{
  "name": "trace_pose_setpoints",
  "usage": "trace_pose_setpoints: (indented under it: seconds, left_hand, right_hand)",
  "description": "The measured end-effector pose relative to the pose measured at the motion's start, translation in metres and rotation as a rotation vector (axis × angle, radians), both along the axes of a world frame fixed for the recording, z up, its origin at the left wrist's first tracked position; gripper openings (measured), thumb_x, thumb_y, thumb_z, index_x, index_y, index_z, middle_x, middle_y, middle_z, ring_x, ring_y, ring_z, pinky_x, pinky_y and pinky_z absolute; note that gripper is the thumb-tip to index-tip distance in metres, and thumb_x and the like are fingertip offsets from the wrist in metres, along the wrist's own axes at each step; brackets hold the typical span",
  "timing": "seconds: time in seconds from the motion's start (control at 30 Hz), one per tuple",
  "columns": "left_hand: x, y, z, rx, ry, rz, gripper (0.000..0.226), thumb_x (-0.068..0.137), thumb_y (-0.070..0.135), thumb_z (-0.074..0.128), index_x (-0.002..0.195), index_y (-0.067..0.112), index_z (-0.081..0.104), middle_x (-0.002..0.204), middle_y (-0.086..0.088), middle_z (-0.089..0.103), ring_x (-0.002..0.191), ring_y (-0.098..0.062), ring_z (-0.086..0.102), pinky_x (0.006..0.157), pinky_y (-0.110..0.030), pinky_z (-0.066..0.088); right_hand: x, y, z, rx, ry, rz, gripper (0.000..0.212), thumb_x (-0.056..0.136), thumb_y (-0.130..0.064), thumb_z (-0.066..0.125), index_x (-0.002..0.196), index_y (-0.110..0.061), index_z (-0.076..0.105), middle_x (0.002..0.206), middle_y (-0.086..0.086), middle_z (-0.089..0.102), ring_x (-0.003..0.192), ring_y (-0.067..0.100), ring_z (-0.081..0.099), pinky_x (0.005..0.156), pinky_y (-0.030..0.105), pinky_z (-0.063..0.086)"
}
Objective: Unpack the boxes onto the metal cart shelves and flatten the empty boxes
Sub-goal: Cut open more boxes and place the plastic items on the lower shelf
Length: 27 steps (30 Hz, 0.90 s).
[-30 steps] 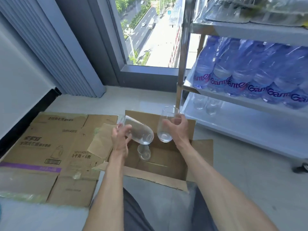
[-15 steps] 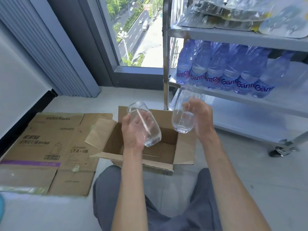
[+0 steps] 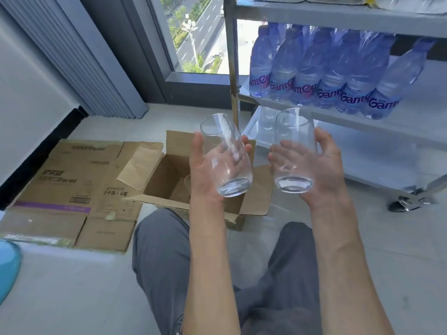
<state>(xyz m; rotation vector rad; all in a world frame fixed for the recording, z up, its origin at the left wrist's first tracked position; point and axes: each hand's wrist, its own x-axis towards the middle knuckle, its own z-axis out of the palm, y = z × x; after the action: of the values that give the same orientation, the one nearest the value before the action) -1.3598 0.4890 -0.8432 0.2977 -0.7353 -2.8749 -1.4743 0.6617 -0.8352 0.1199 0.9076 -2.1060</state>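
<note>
Fingers (image 3: pixel 244 147) of the left hand (image 3: pixel 205 175) curled round a clear glass (image 3: pixel 226 155), thumb along its left side, rim tilted up and to the left, thick base toward the wrist. Fingers of the right hand (image 3: pixel 321 170) wrapped behind a second clear glass (image 3: pixel 294 151), thumb on its right side, held nearly upright. Both glasses raised in the air above the open cardboard box (image 3: pixel 167 180), apart from each other and touching nothing but the hands. Box standing on the floor (image 3: pixel 72 286) just before the knees, flaps spread, one more glass rim (image 3: pixel 187 183) showing inside by its right wall. Flattened cartons (image 3: pixel 72 189) lying flat on the floor just left of the box. Metal cart (image 3: pixel 362 20) at the right: packed water bottles (image 3: pixel 324 76) along the front edge of the middle shelf, two glasses (image 3: pixel 268 118) already standing at the left corner of the bottom shelf, partly hidden behind the right-hand glass. Cart wheel (image 3: pixel 401 205) on the floor at the far right.
</note>
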Motion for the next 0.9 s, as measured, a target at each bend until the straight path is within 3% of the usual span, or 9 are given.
trace_pose_setpoints:
  seconds: [0.07,0.23,0.4,0.47,0.53,0.6,0.67,0.77,0.9]
  left_hand:
    - [-0.002,0.005,0.006,-0.038,-0.038,0.029,0.082,0.073,0.055,0.074,0.131,0.005,0.046,0.114,-0.013,0.059,0.101,-0.026,0.061,0.086,-0.034,0.055]
    - [-0.007,0.007,0.0,-0.115,-0.188,0.071,0.078,0.086,0.056,0.054,0.141,0.002,0.045,0.116,-0.014,0.06,0.1,-0.026,0.061,0.084,-0.034,0.055]
    - [-0.005,0.001,-0.02,-0.036,-0.287,0.085,0.075,0.087,0.064,0.057,0.128,0.001,0.062,0.124,-0.024,0.063,0.109,-0.036,0.065,0.098,-0.045,0.05]
    - [-0.002,0.003,-0.03,0.044,-0.347,0.065,0.081,0.086,0.069,0.056,0.117,-0.004,0.069,0.117,-0.023,0.067,0.103,-0.034,0.067,0.093,-0.043,0.053]
    - [0.002,0.005,-0.04,0.151,-0.383,0.077,0.084,0.085,0.068,0.059,0.125,-0.006,0.062,0.118,-0.024,0.066,0.099,-0.034,0.069,0.081,-0.041,0.06]
    - [0.005,0.006,-0.047,0.225,-0.406,0.072,0.084,0.086,0.064,0.06,0.135,-0.003,0.049,0.125,-0.028,0.063,0.108,-0.038,0.067,0.076,-0.042,0.061]
    - [0.009,0.009,-0.053,0.273,-0.409,0.028,0.083,0.088,0.064,0.056,0.138,-0.002,0.047,0.13,-0.027,0.06,0.117,-0.04,0.062,0.078,-0.044,0.061]
    - [0.013,0.011,-0.062,0.338,-0.41,0.002,0.081,0.091,0.067,0.048,0.14,0.002,0.05,0.134,-0.018,0.061,0.11,-0.033,0.066,0.078,-0.039,0.057]
    - [0.011,0.01,-0.066,0.318,-0.364,0.081,0.076,0.079,0.063,0.069,0.127,0.004,0.059,0.125,-0.018,0.064,0.105,-0.03,0.065,0.089,-0.037,0.052]
  right_hand:
    - [-0.003,0.001,0.003,0.03,0.029,-0.022,0.07,0.087,-0.056,0.058,0.118,0.007,0.057,0.108,0.026,0.07,0.093,0.038,0.071,0.071,0.039,0.058]
    - [-0.004,-0.001,0.001,-0.017,0.006,0.002,0.075,0.091,-0.058,0.053,0.123,0.009,0.055,0.114,0.027,0.068,0.099,0.037,0.07,0.075,0.039,0.058]
    - [0.001,-0.002,-0.007,0.075,0.097,0.048,0.086,0.071,-0.068,0.067,0.123,0.001,0.062,0.115,0.016,0.071,0.106,0.031,0.069,0.076,0.037,0.056]
    - [0.002,-0.003,-0.01,0.067,0.047,0.031,0.088,0.069,-0.064,0.072,0.125,0.002,0.06,0.109,0.015,0.072,0.103,0.03,0.07,0.074,0.036,0.056]
    - [0.003,-0.006,-0.012,0.011,-0.039,0.025,0.078,0.072,-0.06,0.074,0.118,0.001,0.06,0.097,0.014,0.071,0.087,0.028,0.072,0.066,0.033,0.056]
    - [0.004,-0.009,-0.014,-0.083,-0.126,0.024,0.061,0.075,-0.057,0.071,0.103,-0.004,0.063,0.085,0.013,0.067,0.065,0.024,0.068,0.054,0.028,0.054]
    - [0.004,-0.01,-0.022,-0.121,-0.186,-0.018,0.053,0.081,-0.058,0.067,0.099,-0.008,0.066,0.085,0.01,0.067,0.067,0.023,0.066,0.055,0.028,0.052]
    - [0.006,-0.007,-0.034,-0.162,-0.212,0.009,0.06,0.083,-0.062,0.064,0.116,-0.013,0.062,0.098,0.008,0.067,0.082,0.023,0.064,0.07,0.031,0.052]
    - [0.007,-0.005,-0.041,-0.113,-0.098,0.057,0.058,0.076,-0.046,0.08,0.119,-0.013,0.06,0.092,0.007,0.069,0.075,0.02,0.066,0.062,0.032,0.054]
